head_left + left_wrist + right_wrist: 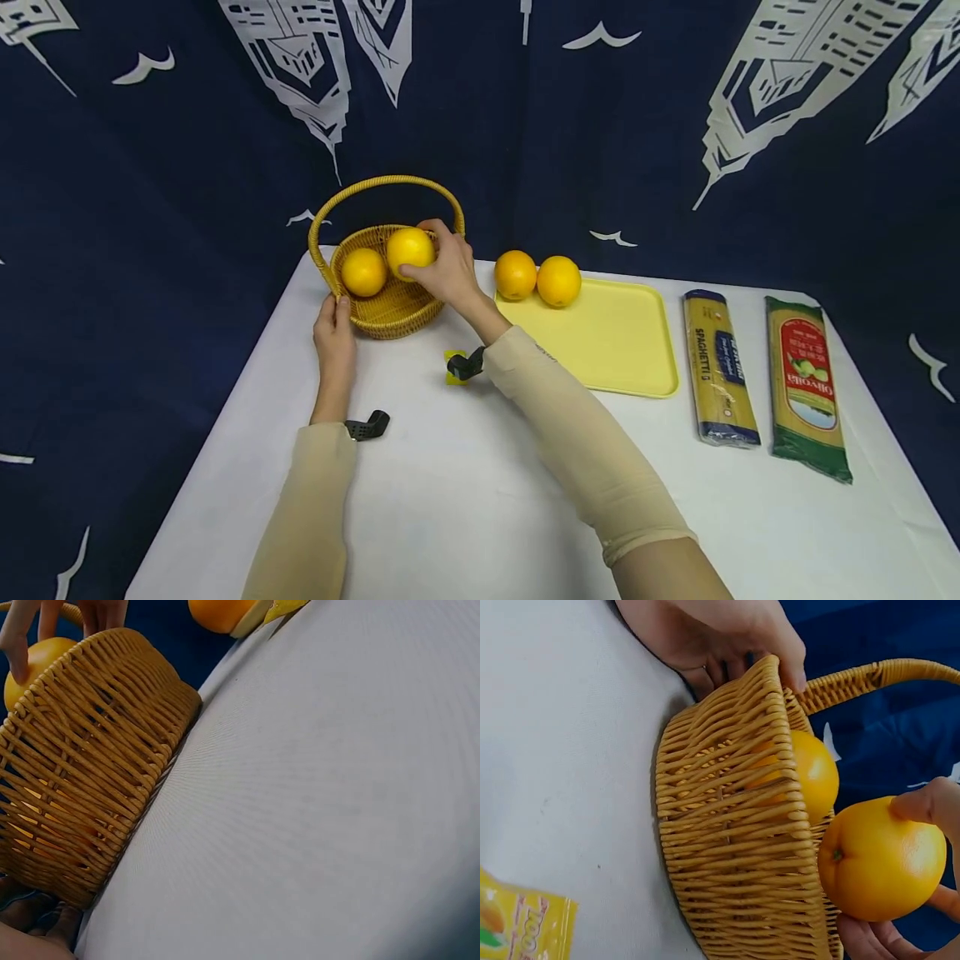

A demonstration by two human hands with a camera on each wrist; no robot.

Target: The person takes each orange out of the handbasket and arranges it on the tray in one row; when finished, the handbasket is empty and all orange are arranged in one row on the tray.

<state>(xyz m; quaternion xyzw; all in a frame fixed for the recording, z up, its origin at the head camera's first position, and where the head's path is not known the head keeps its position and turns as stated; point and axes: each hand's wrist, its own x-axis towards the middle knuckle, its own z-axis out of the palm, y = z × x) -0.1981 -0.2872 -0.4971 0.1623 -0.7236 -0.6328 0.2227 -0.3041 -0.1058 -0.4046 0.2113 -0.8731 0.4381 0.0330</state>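
My right hand (451, 268) grips an orange (410, 252) between thumb and fingers at the mouth of a wicker basket (397, 321). In the right wrist view that orange (881, 859) overlaps the basket's rim. Another orange (364, 272) lies inside, on the basket's left. My left hand (334, 346) holds the basket's near left side, its thumb over the rim by the foot of the tall handle, as the right wrist view shows. Two more oranges, one (515, 275) beside the other (558, 282), sit at the far left corner of a yellow tray (615, 350).
A spaghetti pack (722, 367) and a green-ended pasta pack (808, 387) lie right of the tray. A small yellow packet (525, 919) lies on the white table (450, 500), partly under my right wrist in the head view. A dark blue patterned curtain (525, 167) hangs behind.
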